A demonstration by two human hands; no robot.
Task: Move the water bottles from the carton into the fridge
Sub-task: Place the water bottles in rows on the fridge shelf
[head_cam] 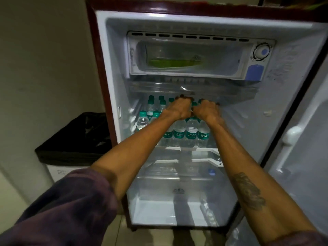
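A small fridge (113, 55) stands open in front of me. Its middle shelf (173, 148) carries several clear water bottles (191, 132) with green caps and green labels, standing upright in rows. Both my arms reach deep over them. My left hand (179, 108) and my right hand (206, 111) sit side by side above the back rows, fingers curled down round bottle tops. The bottles under the hands are mostly hidden. The carton is not in view.
A freezer box (186, 57) with a clear flap sits above the shelf, a dial (261, 51) at its right. Below lie a glass shelf and a crisper drawer (174, 201). The open door (301, 157) hangs at right. A bin with a black liner (74, 139) stands at left.
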